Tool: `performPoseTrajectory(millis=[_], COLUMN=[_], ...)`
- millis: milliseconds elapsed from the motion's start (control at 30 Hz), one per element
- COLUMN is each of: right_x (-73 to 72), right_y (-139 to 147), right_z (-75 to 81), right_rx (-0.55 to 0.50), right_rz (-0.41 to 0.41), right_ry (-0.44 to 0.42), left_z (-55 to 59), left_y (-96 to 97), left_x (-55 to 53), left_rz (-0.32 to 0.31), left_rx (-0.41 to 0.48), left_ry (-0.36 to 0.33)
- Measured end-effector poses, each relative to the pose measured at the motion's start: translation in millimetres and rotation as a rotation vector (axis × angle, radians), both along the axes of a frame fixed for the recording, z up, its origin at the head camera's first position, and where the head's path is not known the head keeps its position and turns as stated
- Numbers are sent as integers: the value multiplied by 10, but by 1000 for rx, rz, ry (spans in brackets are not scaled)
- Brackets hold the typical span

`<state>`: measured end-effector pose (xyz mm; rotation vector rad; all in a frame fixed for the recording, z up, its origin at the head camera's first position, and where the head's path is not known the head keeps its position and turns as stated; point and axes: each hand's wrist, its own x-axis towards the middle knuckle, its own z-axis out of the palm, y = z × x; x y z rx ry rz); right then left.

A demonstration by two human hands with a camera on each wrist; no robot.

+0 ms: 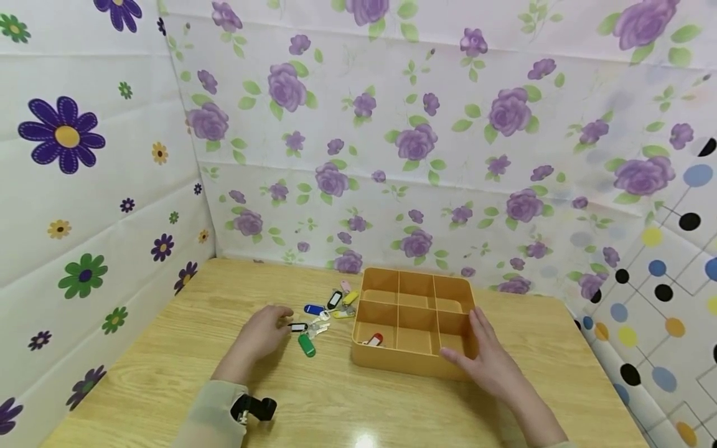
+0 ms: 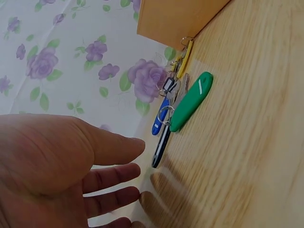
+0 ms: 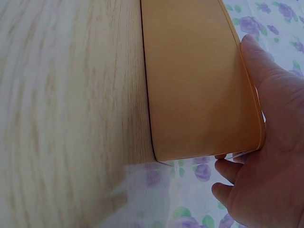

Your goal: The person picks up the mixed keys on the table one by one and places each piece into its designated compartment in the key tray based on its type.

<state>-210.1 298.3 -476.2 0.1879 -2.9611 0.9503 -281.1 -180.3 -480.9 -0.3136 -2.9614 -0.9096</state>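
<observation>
Left hand (image 1: 262,336): fingers loosely parted, nothing gripped, just left of the nearer black tag (image 1: 298,327).
Tagged keys (image 1: 319,328): scattered left of the box (image 1: 409,363).
Right hand (image 1: 493,358): spread wide, rested on the box's near right corner.
Gap: left between green tag (image 1: 306,345) and box edge.

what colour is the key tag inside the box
The key tag is red; head view shows it best.
</observation>
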Motion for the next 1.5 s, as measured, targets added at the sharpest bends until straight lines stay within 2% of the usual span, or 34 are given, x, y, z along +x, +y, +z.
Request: performPoseTrajectory(millis=[233, 433, 733, 1033, 1500], right_x=[-8, -6, 12, -13, 3], right_y=[1, -2, 10, 15, 14], right_z=[1, -6, -28, -27, -21], right_rx=[-3, -3, 0, 5, 1], right_rz=[2, -3, -5, -4, -9], right_ry=[12, 17, 4, 1, -7], left_z=[25, 21, -64, -77, -101], left_y=[-55, -63, -78, -71, -44], left_x=[6, 21, 22, 7, 5], left_rz=[-5, 16, 25, 60, 77], left_rx=[-25, -54, -58, -73, -92], left_ry=[0, -4, -1, 17, 46])
